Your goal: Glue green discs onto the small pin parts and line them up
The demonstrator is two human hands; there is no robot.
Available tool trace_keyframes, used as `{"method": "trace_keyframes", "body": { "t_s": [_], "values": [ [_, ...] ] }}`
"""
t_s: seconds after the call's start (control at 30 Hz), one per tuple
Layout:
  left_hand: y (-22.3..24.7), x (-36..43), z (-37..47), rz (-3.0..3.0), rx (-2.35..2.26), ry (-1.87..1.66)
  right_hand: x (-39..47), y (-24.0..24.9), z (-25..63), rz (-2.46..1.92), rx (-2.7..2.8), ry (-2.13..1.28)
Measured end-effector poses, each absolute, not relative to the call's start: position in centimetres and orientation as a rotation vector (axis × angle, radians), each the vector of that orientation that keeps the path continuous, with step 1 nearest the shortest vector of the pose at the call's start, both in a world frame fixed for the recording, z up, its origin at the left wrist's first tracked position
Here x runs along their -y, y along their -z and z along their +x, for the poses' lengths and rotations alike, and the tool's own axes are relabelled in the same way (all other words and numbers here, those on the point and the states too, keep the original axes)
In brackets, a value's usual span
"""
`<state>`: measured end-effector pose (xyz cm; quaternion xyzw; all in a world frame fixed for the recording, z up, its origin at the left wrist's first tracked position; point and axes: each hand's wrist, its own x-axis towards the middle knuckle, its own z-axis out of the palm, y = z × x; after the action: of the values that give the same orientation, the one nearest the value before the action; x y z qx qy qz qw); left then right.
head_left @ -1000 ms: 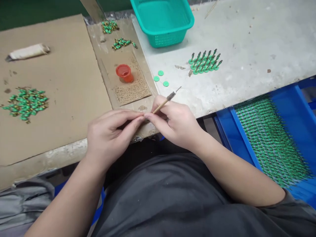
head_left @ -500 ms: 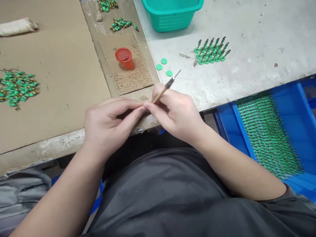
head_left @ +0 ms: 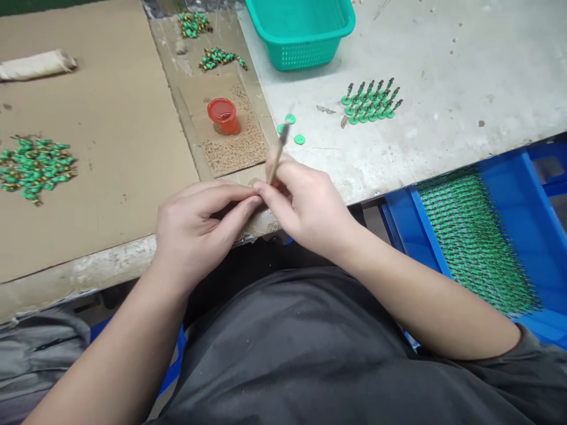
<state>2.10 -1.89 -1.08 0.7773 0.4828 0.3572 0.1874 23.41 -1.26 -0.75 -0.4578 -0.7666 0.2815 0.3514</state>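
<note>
My left hand (head_left: 192, 221) is at the table's front edge, thumb and forefinger pinched together on something too small and hidden to name. Against its fingertips are the fingertips of my right hand (head_left: 310, 198). That hand grips a thin wooden-handled tool (head_left: 277, 158), its upper end blurred and pointing up and away from me. Just beyond lie a few loose green discs (head_left: 299, 139) with small holes. A red cup (head_left: 225, 121) of liquid stands on a spotted cardboard piece (head_left: 239, 147). Farther right, rows of small dark-topped green figures (head_left: 372, 107) stand on green discs.
Piles of green and gold figures (head_left: 38, 168) lie on cardboard at left and farther back. A teal basket (head_left: 305, 50) stands at the back, a pale cloth roll (head_left: 38, 65) at far left. Below the table at right, a blue bin (head_left: 527, 206) holds many green pieces.
The tool in my right hand has swung to a more upright angle, its tip moving left. My hands stay together, and the whole view has shifted slightly.
</note>
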Motion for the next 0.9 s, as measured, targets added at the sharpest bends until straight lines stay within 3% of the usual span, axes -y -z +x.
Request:
{"method": "trace_keyframes", "body": {
  "t_s": [0.53,0.9],
  "values": [
    [1.2,2.3,1.9,2.225,-1.376,-0.994,-0.2,0.4,24.9,-0.95,2.054,-0.803],
    [1.2,2.3,1.9,2.224,-1.394,-0.981,-0.4,-0.1,24.5,-1.042,2.126,-0.812]
  ]
}}
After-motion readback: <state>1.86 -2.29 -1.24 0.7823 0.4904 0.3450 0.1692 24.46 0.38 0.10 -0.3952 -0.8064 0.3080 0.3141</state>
